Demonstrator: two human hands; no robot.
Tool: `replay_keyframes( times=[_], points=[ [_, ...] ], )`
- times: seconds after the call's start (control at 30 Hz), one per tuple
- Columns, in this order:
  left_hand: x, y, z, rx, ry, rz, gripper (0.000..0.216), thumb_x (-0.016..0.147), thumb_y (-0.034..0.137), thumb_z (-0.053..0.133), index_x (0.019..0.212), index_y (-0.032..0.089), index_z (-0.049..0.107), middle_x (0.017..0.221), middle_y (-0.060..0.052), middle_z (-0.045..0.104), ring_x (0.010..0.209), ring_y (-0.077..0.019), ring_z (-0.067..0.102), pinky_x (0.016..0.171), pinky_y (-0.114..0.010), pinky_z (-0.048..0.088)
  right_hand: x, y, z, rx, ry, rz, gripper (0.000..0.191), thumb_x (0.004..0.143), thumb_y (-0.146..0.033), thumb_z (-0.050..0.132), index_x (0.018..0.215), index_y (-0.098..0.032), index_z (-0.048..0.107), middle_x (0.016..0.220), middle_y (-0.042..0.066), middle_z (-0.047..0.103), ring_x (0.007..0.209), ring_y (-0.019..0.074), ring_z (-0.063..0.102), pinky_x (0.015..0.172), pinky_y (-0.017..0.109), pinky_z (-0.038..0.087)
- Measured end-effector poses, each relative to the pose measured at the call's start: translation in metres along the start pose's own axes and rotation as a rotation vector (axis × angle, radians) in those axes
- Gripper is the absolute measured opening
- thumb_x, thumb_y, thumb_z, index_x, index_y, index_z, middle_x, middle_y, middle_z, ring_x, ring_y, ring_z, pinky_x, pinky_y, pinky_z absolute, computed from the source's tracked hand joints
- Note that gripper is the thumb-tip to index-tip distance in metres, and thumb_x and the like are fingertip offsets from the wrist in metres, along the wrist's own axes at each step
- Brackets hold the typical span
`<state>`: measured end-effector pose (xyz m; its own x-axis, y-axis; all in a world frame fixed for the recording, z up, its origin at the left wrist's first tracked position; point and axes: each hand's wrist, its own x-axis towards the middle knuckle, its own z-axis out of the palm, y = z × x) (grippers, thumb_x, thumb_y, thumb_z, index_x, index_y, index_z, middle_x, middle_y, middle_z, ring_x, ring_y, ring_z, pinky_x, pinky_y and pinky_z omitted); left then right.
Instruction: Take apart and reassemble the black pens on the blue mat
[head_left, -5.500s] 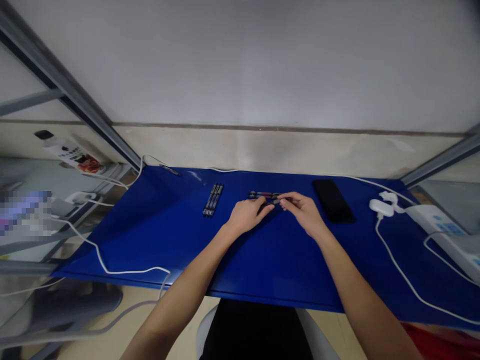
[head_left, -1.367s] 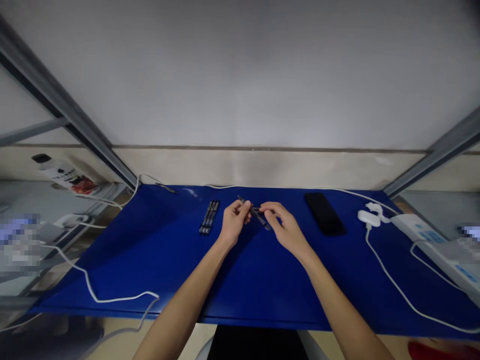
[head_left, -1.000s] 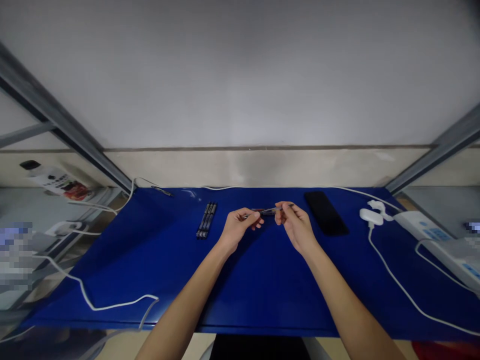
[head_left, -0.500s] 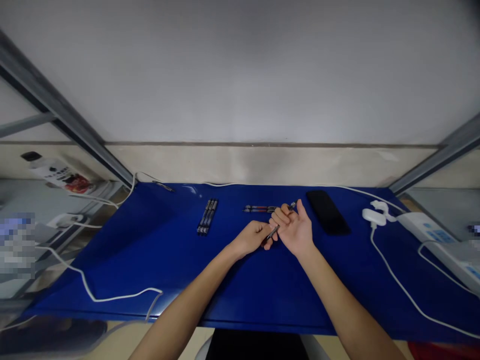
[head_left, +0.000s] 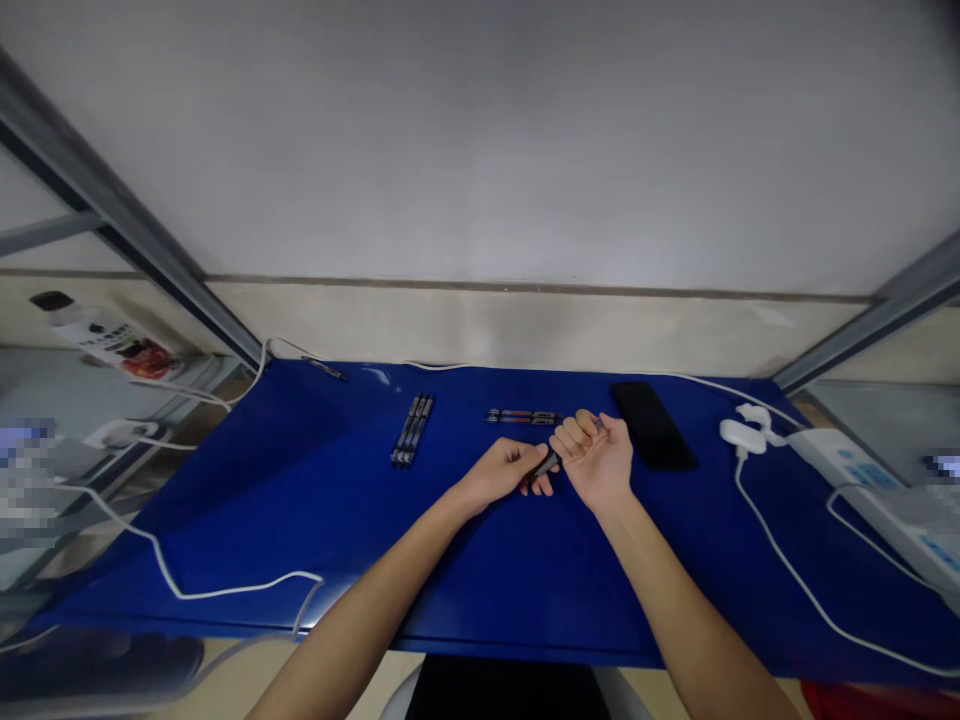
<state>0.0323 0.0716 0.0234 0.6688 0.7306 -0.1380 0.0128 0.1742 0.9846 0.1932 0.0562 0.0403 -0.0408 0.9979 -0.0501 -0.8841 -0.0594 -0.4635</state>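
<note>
Both my hands are over the middle of the blue desk, closed on one dark pen (head_left: 548, 464). My left hand (head_left: 504, 472) pinches its lower end between thumb and fingers. My right hand (head_left: 596, 455), palm turned up, has its fingers curled round the upper end, which they mostly hide. Just beyond the hands lie two pens (head_left: 521, 417) side by side, pointing left to right. Farther left, three pens (head_left: 412, 430) rest together in a row, slanting away from me.
A black phone (head_left: 652, 426) lies right of my right hand. One more pen (head_left: 324, 368) is at the back left. A white charger (head_left: 742, 435), a power strip (head_left: 870, 480) and cables occupy the right side. A bottle (head_left: 112, 340) stands beyond the desk's left edge.
My right hand's fingers have curled further in over the pen and moved slightly right, away from my left hand. The left hand keeps its pinch. The view has shifted slightly.
</note>
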Motion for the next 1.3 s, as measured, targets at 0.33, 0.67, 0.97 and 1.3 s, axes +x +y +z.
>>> replay_keyframes(
  times=[0.33,0.67,0.97,1.3],
  points=[
    [0.0017,0.0010,-0.0015,-0.188,0.031,-0.060,0.077,0.092,0.067,0.032,0.094,0.002,0.073,0.071,-0.017,0.071,0.055,-0.0161,0.061,0.053,-0.026,0.041,0.0003,0.0002,-0.0027,0.021,-0.003,-0.016,0.032,0.083,-0.030,0.046,0.062,-0.022,0.024,0.053,-0.006,0.022,0.047,0.0112,0.023,0.048,0.026,0.032],
    [0.0029,-0.0012,-0.0024,-0.215,0.026,-0.073,0.080,0.091,0.069,0.029,0.093,0.002,0.073,0.071,-0.017,0.072,0.055,-0.0162,0.061,0.053,-0.026,0.041,0.0005,0.0005,-0.0001,0.029,-0.003,-0.005,0.032,0.082,-0.029,0.048,0.063,-0.022,0.023,0.054,-0.006,0.022,0.047,0.0113,0.023,0.047,0.026,0.033],
    [0.0040,-0.0039,-0.0040,-0.215,0.011,-0.063,0.082,0.089,0.073,0.029,0.094,0.002,0.071,0.074,-0.018,0.072,0.056,-0.0165,0.061,0.055,-0.026,0.042,-0.0009,-0.0006,0.0017,-0.016,-0.004,-0.014,0.034,0.079,-0.030,0.049,0.063,-0.022,0.020,0.055,-0.006,0.021,0.048,0.0115,0.026,0.048,0.026,0.035],
    [0.0032,-0.0023,-0.0033,-0.219,0.012,-0.053,0.081,0.090,0.070,0.030,0.094,0.001,0.072,0.073,-0.018,0.072,0.056,-0.0164,0.061,0.055,-0.026,0.042,-0.0006,-0.0012,0.0011,-0.006,0.005,-0.011,0.033,0.079,-0.029,0.048,0.064,-0.022,0.020,0.055,-0.006,0.020,0.048,0.0113,0.025,0.048,0.026,0.034]
  ],
)
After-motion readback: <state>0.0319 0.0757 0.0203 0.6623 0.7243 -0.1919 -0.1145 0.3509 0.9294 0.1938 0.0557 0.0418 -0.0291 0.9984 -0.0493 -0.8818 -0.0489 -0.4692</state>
